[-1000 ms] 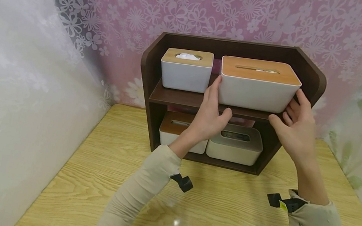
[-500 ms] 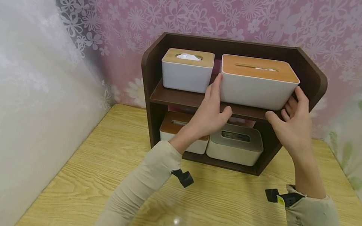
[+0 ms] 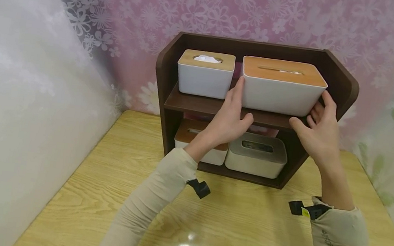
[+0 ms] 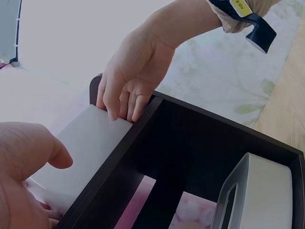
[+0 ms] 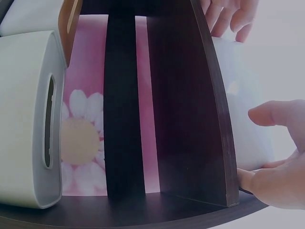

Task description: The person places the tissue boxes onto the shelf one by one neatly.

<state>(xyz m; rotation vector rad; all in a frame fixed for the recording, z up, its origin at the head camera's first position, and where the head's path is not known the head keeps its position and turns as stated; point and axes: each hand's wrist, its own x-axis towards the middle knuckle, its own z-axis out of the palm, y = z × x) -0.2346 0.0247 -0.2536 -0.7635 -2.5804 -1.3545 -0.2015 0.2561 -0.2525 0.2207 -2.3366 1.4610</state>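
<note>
A large white tissue box (image 3: 281, 96) with an orange-brown wooden lid sits on the upper right of a dark brown two-tier shelf (image 3: 199, 105). In the head view my left hand (image 3: 229, 116) touches its left end with extended fingers, thumb apart from the front face. At the opposite end my right hand (image 3: 318, 127) rests its fingers along the side, thumb held off the front. The left wrist view shows the box's white face (image 4: 88, 150) between both hands. Some fingertips are hidden behind the box ends. A smaller white tissue box (image 3: 204, 80) stands to its left.
On the lower tier are a wood-lidded white tissue box (image 3: 215, 157), partly behind my left forearm, and a grey-lidded cream one (image 3: 257, 159). The shelf stands on a wood-grain table (image 3: 236, 226). A flowered backdrop (image 3: 138, 29) rises close behind.
The large tissue box has slid slightly back and left on the upper tier, and both hands have moved with it. The head view has shifted a little.
</note>
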